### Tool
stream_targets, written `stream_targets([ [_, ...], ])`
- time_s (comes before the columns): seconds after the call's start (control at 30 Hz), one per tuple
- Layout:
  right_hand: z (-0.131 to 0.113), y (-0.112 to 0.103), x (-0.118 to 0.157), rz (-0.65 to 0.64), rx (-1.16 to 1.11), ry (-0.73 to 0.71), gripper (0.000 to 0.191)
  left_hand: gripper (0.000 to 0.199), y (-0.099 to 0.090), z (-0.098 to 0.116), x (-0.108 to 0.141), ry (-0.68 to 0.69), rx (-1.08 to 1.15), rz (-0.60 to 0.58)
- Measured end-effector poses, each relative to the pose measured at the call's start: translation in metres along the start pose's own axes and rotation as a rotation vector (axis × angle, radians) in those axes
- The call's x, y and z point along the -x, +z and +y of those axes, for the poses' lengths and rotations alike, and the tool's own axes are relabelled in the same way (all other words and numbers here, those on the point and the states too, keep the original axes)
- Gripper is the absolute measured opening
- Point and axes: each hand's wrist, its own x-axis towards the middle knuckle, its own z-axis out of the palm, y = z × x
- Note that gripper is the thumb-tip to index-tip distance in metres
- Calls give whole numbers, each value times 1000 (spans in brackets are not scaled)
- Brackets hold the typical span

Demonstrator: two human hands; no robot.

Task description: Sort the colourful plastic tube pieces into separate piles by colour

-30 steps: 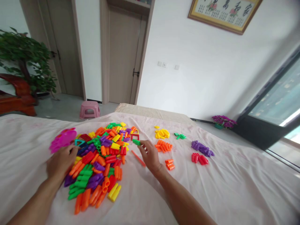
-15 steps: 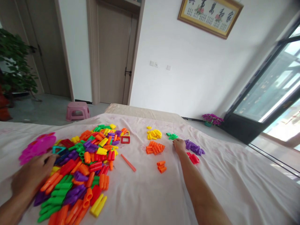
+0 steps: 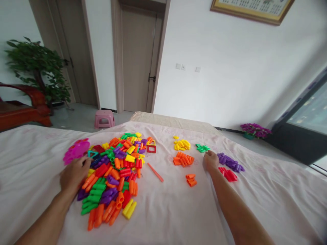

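My left hand (image 3: 75, 172) rests at the left edge of a large mixed pile of coloured plastic pieces (image 3: 112, 180), its fingers curled near a teal triangle frame (image 3: 93, 154); whatever they hold is hidden. My right hand (image 3: 211, 160) is closed just below a small green group (image 3: 202, 148), its fingertips too small to make out. Purple pieces (image 3: 230, 162) and red pieces (image 3: 228, 174) lie right of it. On its left are yellow pieces (image 3: 182, 145), an orange group (image 3: 183, 159) and a smaller orange group (image 3: 191, 180).
Magenta flat pieces (image 3: 76, 151) lie behind my left hand. A thin red stick (image 3: 155, 172) and a red square frame (image 3: 151, 149) are right of the pile. Beyond the cloth-covered surface (image 3: 168, 211) stand a pink stool (image 3: 104, 118) and a potted plant (image 3: 41, 71).
The view has turned left and slightly down, so everything appears further right. Both hands stay by the same pieces, with little visible movement on the cloth.
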Motion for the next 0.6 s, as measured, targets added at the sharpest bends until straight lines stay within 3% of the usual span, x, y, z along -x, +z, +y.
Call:
stream_targets([
  [0.07, -14, 2, 12, 14, -50, 18, 52, 52, -1, 1, 1, 4, 0, 10],
  [0.13, -39, 3, 32, -8, -142, -64, 50, 52, 0, 0, 1, 9, -12, 29],
  [0.3, -119, 5, 114, -304, -305, -412, 31, 51, 2, -1, 0, 20, -6, 45],
  [0.43, -167, 10, 177, -652, -293, -593, 20, 47, 4, -4, -2, 24, 4, 66],
  [0.5, -181, 15, 200, -731, -272, -651, 19, 47, 6, -5, -2, 31, 7, 82],
  [0.6, -196, 23, 223, -752, -194, -719, 28, 47, 8, -5, -2, 32, 6, 90],
])
